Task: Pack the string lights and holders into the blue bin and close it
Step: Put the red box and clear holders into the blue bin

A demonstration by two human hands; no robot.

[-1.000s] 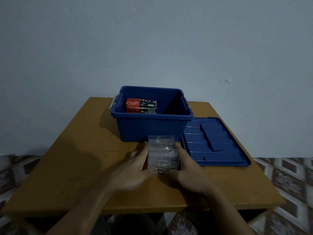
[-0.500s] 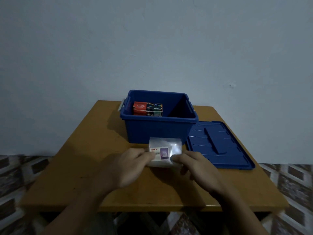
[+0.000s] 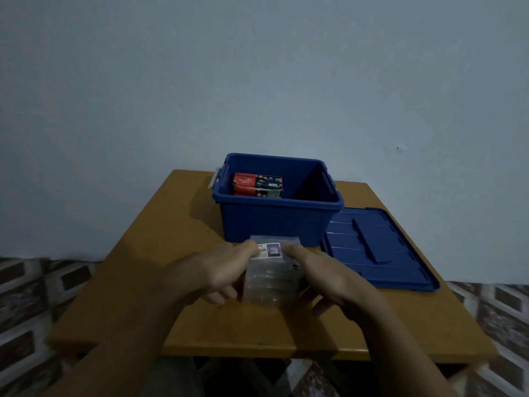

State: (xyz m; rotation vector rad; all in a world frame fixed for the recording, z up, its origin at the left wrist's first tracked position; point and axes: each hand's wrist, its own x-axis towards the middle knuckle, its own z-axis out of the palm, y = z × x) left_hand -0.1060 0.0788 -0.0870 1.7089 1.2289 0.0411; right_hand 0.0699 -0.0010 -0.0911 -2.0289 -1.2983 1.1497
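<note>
Both the left hand (image 3: 220, 270) and the right hand (image 3: 329, 277) grip a clear packet (image 3: 272, 270) over the table (image 3: 148, 253). The open blue bin (image 3: 277, 222) stands just beyond, its lid (image 3: 380, 250) lying to the right.

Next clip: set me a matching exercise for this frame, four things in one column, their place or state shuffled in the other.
1. blue bin
2. lid
3. string lights box
4. clear packet

A. gripped by left hand and right hand
B. flat on the table, right of the bin
C. inside the bin, at its left side
D. standing open, toward the table's far edge

Pairs: 1-D, 2-B, 3-C, 4-A
</note>
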